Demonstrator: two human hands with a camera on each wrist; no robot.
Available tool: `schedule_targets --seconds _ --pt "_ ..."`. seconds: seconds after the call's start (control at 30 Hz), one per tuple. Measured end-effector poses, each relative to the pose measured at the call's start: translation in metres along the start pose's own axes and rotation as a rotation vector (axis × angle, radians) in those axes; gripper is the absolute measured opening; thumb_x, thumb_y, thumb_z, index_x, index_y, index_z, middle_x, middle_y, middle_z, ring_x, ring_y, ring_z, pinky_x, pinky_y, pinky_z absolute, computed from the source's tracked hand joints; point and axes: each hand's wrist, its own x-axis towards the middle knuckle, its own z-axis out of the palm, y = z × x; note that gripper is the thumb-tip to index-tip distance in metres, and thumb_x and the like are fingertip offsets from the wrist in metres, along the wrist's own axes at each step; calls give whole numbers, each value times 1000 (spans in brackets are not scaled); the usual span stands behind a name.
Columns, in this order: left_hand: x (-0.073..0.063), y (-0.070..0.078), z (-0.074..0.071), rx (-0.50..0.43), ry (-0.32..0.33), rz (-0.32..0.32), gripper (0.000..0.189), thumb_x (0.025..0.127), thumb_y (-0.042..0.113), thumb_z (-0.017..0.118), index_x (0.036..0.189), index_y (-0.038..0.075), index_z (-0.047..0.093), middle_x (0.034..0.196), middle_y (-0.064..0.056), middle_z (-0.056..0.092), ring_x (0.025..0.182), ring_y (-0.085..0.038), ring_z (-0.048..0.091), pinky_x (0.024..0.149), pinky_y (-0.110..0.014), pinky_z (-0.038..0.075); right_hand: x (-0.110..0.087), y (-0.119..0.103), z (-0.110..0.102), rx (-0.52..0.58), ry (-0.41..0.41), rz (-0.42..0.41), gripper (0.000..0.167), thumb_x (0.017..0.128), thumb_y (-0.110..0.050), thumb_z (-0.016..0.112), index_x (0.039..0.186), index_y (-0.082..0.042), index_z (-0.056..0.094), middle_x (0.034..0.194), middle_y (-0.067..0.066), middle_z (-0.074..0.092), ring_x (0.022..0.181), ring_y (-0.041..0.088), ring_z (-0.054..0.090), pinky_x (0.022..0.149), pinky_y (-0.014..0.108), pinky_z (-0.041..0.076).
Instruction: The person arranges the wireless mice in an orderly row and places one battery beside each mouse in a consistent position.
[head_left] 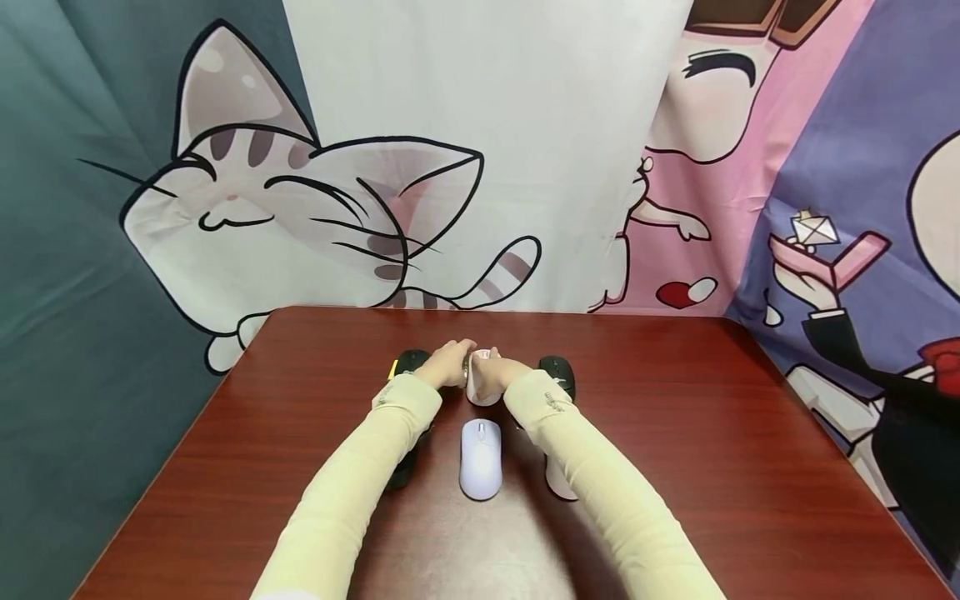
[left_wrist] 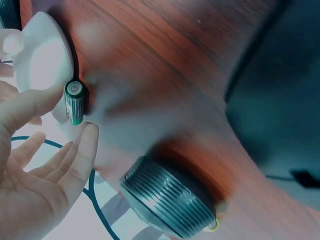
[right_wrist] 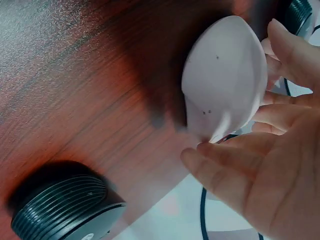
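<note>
"Red-brown wood makes up the worktop (head_left: 712, 408). Where on it is the white mouse (right_wrist: 225, 75)?"

"Middle of the head view, between the hands, which cover much of it. The right hand (head_left: 504, 373) holds it, half open, fingers bent about its edge."

"And the left hand (head_left: 448, 364)?"

"Partly open too. In the left wrist view its thumb reaches a small green battery (left_wrist: 75, 102) just beside the white mouse, the forefinger tip close by. Whether it pinches the battery, I can't tell."

"What stands around them?"

"A black mouse (head_left: 412, 361) with a yellow tag (head_left: 393, 369) just left of them, a second black mouse (head_left: 557, 369) to the right, and a lavender mouse (head_left: 480, 460) just below, lying lengthwise."

"Anything in the way?"

"Both sleeves. The left sleeve (head_left: 337, 492) hides most of a dark object (head_left: 402, 475), lower left of centre; the right sleeve (head_left: 611, 492) overlaps a pale mouse (head_left: 559, 483), lower right of centre. Cat-printed fabric (head_left: 262, 192) hangs behind, upper left."
</note>
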Motion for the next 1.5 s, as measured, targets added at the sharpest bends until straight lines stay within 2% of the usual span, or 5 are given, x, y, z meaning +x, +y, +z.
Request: schedule_targets --seconds 0.23,0.6,1.0,1.33,1.5 --pt "-8 -2 -3 10 7 24 60 75 6 74 131 4 51 128 -19 55 119 -32 53 99 -44 43 -77 -21 -62 473 -38 169 67 87 -24 64 144 -5 35 147 24 35 135 33 38 105 44 38" --pt "-32 14 -15 7 155 97 46 83 5 65 127 5 55 122 -17 57 92 -26 58 85 -40 48 -134 11 -66 456 331 -24 55 89 -15 61 137 4 43 137 23 49 127 36 48 104 48 38" --pt "-53 63 -18 1 269 279 34 85 14 66 119 10 63 117 -10 63 108 -28 60 91 -41 48 -192 40 -69 598 727 62 35 89 -8 59 124 -4 59 124 15 62 115 31 57 95 47 45" --pt "-70 112 18 139 158 440 25 89 21 62 112 14 67 103 -3 66 94 -19 62 82 -30 49 -222 57 -62 646 939 180 29 89 -2 57 118 -4 63 116 16 65 57 18 44 62 28 41" --pt "-71 126 33 226 119 441 23 89 23 62 111 19 67 109 1 66 99 -15 63 81 -27 51 -229 66 -47 639 946 211 28 88 1 57 115 -2 63 112 18 66 80 24 60 69 27 41"
